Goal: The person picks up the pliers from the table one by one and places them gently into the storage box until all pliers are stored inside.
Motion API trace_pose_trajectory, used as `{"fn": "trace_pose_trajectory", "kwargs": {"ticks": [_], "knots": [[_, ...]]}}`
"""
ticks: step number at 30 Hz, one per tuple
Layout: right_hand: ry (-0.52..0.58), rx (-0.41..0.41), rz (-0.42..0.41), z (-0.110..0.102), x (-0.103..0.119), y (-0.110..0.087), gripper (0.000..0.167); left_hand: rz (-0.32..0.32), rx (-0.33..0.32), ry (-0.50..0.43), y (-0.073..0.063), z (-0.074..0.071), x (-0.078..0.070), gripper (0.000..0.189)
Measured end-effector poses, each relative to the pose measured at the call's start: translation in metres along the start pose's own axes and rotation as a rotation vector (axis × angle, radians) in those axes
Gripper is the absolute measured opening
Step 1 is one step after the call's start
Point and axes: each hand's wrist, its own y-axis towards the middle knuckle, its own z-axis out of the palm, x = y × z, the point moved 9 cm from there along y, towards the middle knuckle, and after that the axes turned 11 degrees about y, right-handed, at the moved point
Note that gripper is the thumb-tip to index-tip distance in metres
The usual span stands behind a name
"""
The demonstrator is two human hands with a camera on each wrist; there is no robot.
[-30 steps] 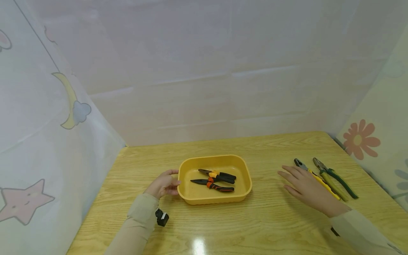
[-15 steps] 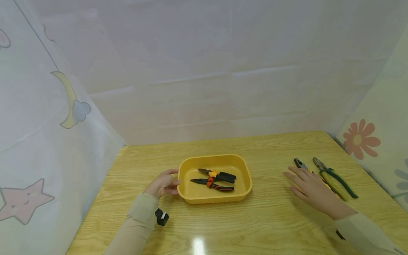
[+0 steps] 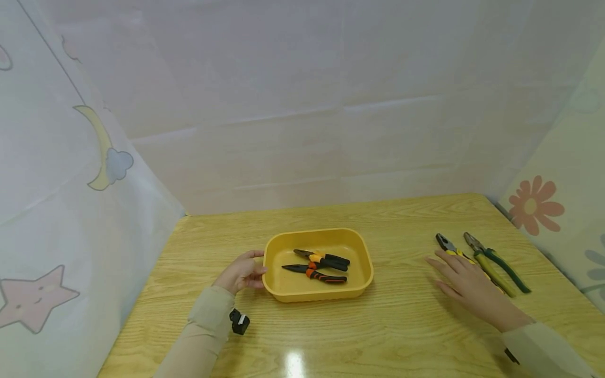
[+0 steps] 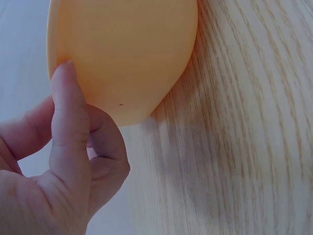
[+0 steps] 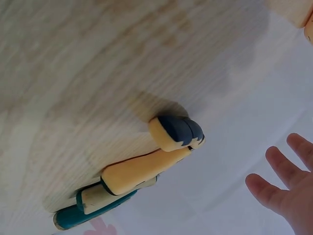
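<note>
Near the middle of the table (image 3: pixel 378 336) sits the tray (image 3: pixel 316 297), with two pairs of pliers lying in it, the orange pliers (image 3: pixel 311 270) nearer the person and the black pliers (image 3: pixel 317 258) just beyond. Their handles look to overlap, though I can't tell from where I stand which rests on which; both noses point left. Off to the person's right, two more pairs lie side by side on the bare wood: the yellow pliers (image 3: pixel 446 243) and, farther right, the green pliers (image 3: pixel 490 272), noses toward the far edge.

The left hand (image 3: pixel 242 274) grips the tray by its left end, thumb and fingers pinching the wall at the rim. The right hand (image 3: pixel 476 292) hangs over the yellow pliers, hiding part of their handles, its fingers spread and holding nothing; the right wrist view shows a gap between the fingertips and the tools. The two hands are well apart, one at each side of the work.

By my reckoning it is about half done: two pairs inside, two out on the wood. Of those two, the yellow pliers lie closest to the free hand, and the green pliers are untouched.
</note>
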Motion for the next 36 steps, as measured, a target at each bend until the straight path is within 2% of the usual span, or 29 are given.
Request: {"fn": "trace_pose_trajectory", "kwargs": {"ticks": [5, 12, 18, 24, 27, 32, 36], "knots": [[0.008, -0.017, -0.006, 0.0, -0.002, -0.003, 0.055, 0.008, 0.003, 0.001, -0.001, 0.0, 0.0, 0.054], [-0.007, 0.005, 0.022, 0.0, -0.007, -0.008, 0.052, 0.006, 0.007, -0.002, 0.0, 0.0, 0.0, 0.053], [-0.02, -0.013, 0.005, -0.001, -0.014, -0.014, 0.057, 0.002, 0.008, -0.001, 0.001, 0.0, 0.001, 0.053], [-0.03, 0.015, 0.023, 0.002, -0.026, -0.021, 0.06, -0.001, 0.005, -0.013, 0.002, -0.001, 0.002, 0.053], [-0.025, 0.032, 0.052, 0.002, -0.031, -0.024, 0.063, -0.004, 0.002, -0.017, 0.002, -0.001, 0.002, 0.053], [-0.018, 0.085, 0.141, 0.004, -0.041, -0.03, 0.079, -0.003, 0.004, -0.011, 0.002, 0.0, 0.001, 0.053], [-0.007, 0.131, 0.212, 0.007, -0.049, -0.034, 0.072, -0.002, 0.006, -0.008, 0.002, 0.0, 0.001, 0.053]]}}
